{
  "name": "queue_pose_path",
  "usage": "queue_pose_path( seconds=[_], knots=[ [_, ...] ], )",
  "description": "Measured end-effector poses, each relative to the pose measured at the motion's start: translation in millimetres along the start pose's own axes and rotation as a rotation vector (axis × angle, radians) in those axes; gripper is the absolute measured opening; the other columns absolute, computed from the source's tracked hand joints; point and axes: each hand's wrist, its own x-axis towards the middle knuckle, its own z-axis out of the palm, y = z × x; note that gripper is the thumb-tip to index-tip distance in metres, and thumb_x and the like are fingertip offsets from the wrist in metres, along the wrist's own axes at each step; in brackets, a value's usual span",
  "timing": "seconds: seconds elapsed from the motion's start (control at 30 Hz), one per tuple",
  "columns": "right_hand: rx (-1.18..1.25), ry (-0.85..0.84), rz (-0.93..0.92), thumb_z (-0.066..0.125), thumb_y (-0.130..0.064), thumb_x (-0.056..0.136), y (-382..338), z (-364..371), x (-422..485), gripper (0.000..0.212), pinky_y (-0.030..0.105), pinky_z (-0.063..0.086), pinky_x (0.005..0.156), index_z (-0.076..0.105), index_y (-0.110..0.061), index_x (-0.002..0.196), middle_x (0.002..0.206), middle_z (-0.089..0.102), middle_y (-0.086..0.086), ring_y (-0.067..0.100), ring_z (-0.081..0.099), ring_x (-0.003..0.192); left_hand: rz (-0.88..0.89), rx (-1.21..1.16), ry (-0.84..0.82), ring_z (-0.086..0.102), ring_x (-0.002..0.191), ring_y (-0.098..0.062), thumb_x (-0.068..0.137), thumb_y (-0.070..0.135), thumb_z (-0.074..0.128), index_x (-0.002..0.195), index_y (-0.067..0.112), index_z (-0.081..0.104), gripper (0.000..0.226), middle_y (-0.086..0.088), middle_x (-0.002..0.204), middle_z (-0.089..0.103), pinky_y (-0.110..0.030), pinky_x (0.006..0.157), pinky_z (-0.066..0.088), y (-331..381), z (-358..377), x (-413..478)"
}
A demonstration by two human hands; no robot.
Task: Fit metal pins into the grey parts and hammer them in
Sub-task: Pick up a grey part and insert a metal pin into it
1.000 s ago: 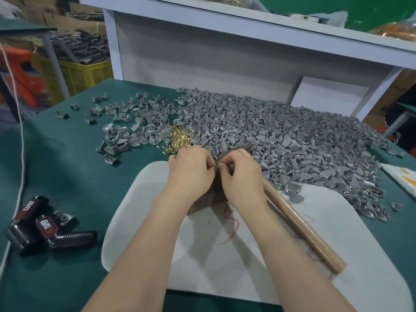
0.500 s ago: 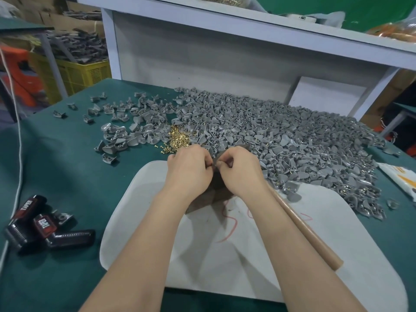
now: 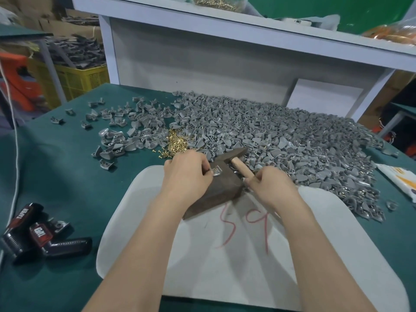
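OK, left hand (image 3: 186, 175): fingers curled; we see it pinching one grey part (image 3: 217, 171) by its left edge.
grey part: sits on top of the dark wooden block (image 3: 220, 192), near the block's far end. A shiny bit shows on it; we can't tell if that is a pin.
right hand (image 3: 273, 186): wrapped round the hammer (image 3: 240, 168) handle, high up, close to the head.
hammer: dark head lies just beyond the grey part, over the block's far end. We can't tell if it touches the block.
block: lies slanted across the far part of the white mat (image 3: 236, 278), which has red scribbles on it.
pins (image 3: 177, 143): small brass heap on the green table (image 3: 56, 176), just beyond the left hand.
pile of grey parts (image 3: 292, 140): wide heap beyond and right of both hands, with a thinner scatter to the left.
tools (image 3: 38, 235): black-and-red, near left on the table, well apart from the mat.
packet (image 3: 403, 180): white-orange, at the right edge.
behind: white shelf (image 3: 225, 25) at the table's back, yellow crate (image 3: 76, 79) off left.
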Motion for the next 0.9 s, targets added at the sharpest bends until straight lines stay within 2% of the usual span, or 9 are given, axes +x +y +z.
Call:
queue_pose_path(
  seconds=[0.1,0.27,0.33,0.43,0.53,0.67,0.73,0.8,0.9],
  knots=[
    [0.057,0.007,-0.039,0.052,-0.034,0.094,-3,-3,-1,0.025,0.026,0.031,0.051,0.061,-0.011,0.096,0.068,0.052,-0.002,0.013,0.047,0.058,-0.009,-0.016,-0.001,0.058,0.098,-0.021,0.086,0.026,0.062,0.08,0.026,0.063,0.007,0.006,0.091,0.066,-0.037,0.091,0.041,0,0,0],
    [0.268,0.026,-0.138,0.049,-0.027,0.094,0,-20,-9,0.015,0.038,0.052,0.068,0.043,-0.014,0.101,0.092,0.065,0.008,0.024,0.066,0.073,-0.057,-0.032,0.015,0.059,0.095,-0.022,0.084,0.025,0.063,0.079,0.026,0.062,0.006,0.006,0.087,0.067,-0.036,0.09,0.038,-1,-2,0],
    [0.307,0.067,-0.23,0.05,-0.026,0.094,3,-28,-17,0.027,0.031,0.048,0.066,0.044,-0.025,0.121,0.102,0.066,0.005,0.02,0.062,0.077,-0.063,-0.03,0.014,0.06,0.094,-0.022,0.085,0.025,0.063,0.079,0.026,0.061,0.007,0.005,0.087,0.067,-0.036,0.09,0.04,-1,-3,-1],
    [0.394,0.214,-0.394,0.052,-0.021,0.094,2,-36,-33,0.05,0.006,0.038,0.065,0.04,-0.041,0.138,0.105,0.062,-0.022,-0.011,0.053,0.074,-0.057,-0.015,0.013,0.06,0.097,-0.024,0.085,0.024,0.064,0.081,0.025,0.064,0.004,0.002,0.091,0.068,-0.039,0.092,0.043,0,-4,-1],
    [0.463,0.342,-0.4,0.052,-0.025,0.094,0,-40,-45,0.048,0.004,0.035,0.058,0.042,-0.047,0.135,0.098,0.065,-0.015,-0.01,0.052,0.062,-0.052,-0.046,0.026,0.06,0.097,-0.026,0.086,0.023,0.065,0.081,0.022,0.068,0.005,0.001,0.089,0.069,-0.041,0.092,0.045,0,-5,-2],
    [0.455,0.424,-0.503,0.053,-0.022,0.095,-5,-34,-65,0.053,-0.007,0.032,0.067,0.038,-0.058,0.13,0.104,0.062,-0.026,-0.02,0.051,0.071,-0.036,-0.076,0.026,0.062,0.094,-0.028,0.085,0.018,0.066,0.077,0.016,0.069,0.009,-0.002,0.086,0.07,-0.041,0.091,0.046,0,-4,-2],
    [0.306,0.303,-0.564,0.054,-0.023,0.094,-12,-25,-74,0.062,0.007,0.04,0.072,0.026,-0.072,0.12,0.116,0.06,-0.03,-0.008,0.055,0.076,-0.047,-0.083,0.023,0.061,0.095,-0.028,0.084,0.018,0.067,0.076,0.019,0.068,0.008,-0.003,0.09,0.069,-0.041,0.09,0.047,0,-5,-1],
    [0.23,0.248,-0.557,0.054,-0.024,0.094,-15,-25,-72,0.059,0.022,0.046,0.077,0.031,-0.069,0.124,0.119,0.06,-0.027,0.006,0.062,0.087,-0.045,-0.093,0.023,0.061,0.094,-0.029,0.083,0.019,0.069,0.075,0.021,0.067,0.009,-0.003,0.09,0.069,-0.041,0.089,0.048,0,-5,-1],
    [0.384,0.409,-0.572,0.054,-0.019,0.094,-12,-35,-63,0.059,0.002,0.039,0.077,0.037,-0.068,0.122,0.124,0.047,-0.038,-0.012,0.056,0.094,-0.036,-0.118,0.035,0.062,0.091,-0.03,0.084,0.017,0.068,0.076,0.016,0.07,0.009,-0.004,0.08,0.068,-0.04,0.086,0.049,-1,-4,-2]
  ],
)
